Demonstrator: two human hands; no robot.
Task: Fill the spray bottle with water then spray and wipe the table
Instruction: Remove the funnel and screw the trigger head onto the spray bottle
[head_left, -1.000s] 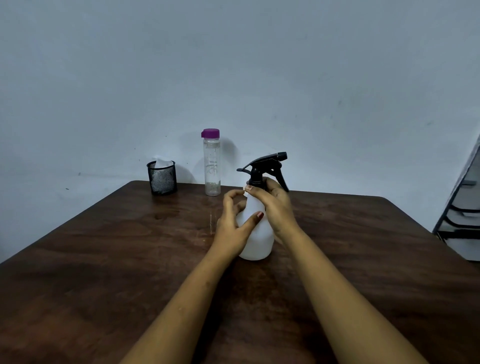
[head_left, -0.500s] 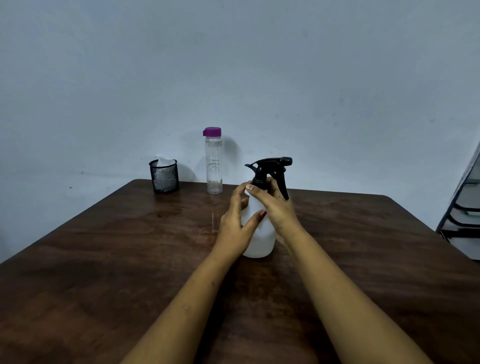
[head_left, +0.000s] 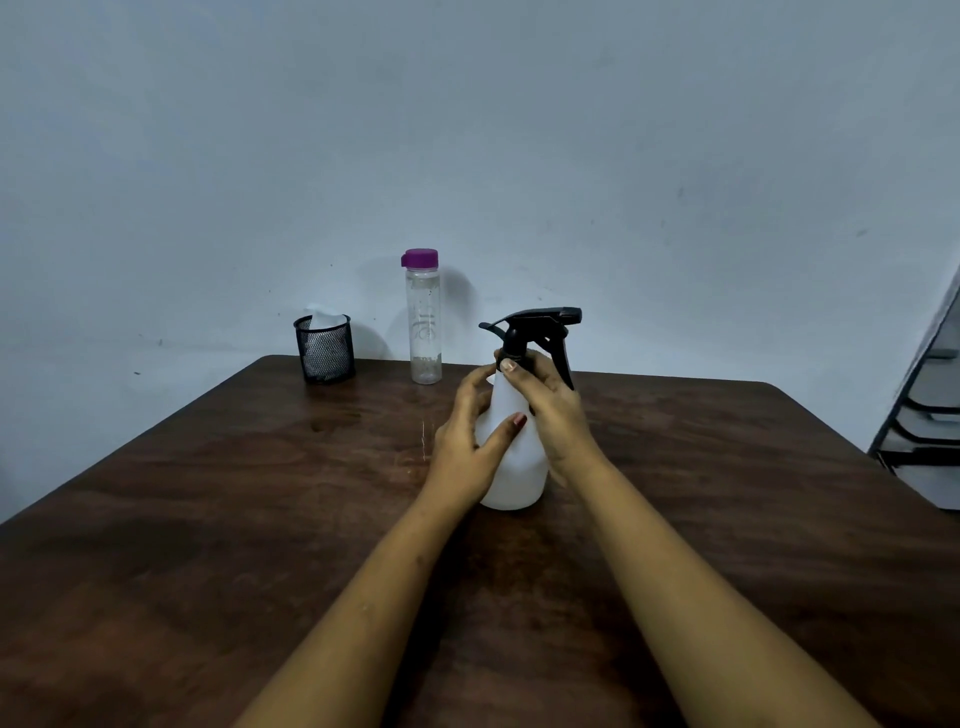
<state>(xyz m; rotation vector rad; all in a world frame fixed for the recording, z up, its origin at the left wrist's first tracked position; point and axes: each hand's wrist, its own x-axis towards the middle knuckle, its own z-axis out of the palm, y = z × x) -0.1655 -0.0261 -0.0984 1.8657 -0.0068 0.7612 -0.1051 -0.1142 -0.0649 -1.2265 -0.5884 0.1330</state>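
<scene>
- Read the clock with the spray bottle (head_left: 514, 467) at the centre and twelve toward the wall. It stands upright on the dark wooden table (head_left: 208, 519), roughly mid-width and nearer the far edge than you.
- Its body is milky white plastic. The black trigger head (head_left: 535, 322) sits on top with the nozzle pointing to 3 o'clock and the lever hanging down on that same side.
- Your left hand (head_left: 467, 441) is wrapped round the body from 9 o'clock. The fingers curl behind it and the thumb lies across the front, painted nail showing.
- Your right hand (head_left: 550, 410) comes in from 4 o'clock and grips the neck, with a fingertip on the black collar just under the trigger head. Neither hand is slack; both are closed on the bottle.
- You cannot tell from here how much liquid is inside the white body.
- At 11 o'clock, near the wall, stands a clear water bottle (head_left: 425, 332) with a purple cap, upright and apart from your hands.
- At 10 o'clock, further left on the far edge, sits a black mesh cup (head_left: 326, 353) with a white tissue (head_left: 324, 318) poking out of it.
- A thin shiny streak (head_left: 426, 436) marks the wood just beside your left hand, at 9 o'clock.
- Off the table at 3 o'clock, a dark rack (head_left: 930, 415) shows at the frame's edge.
</scene>
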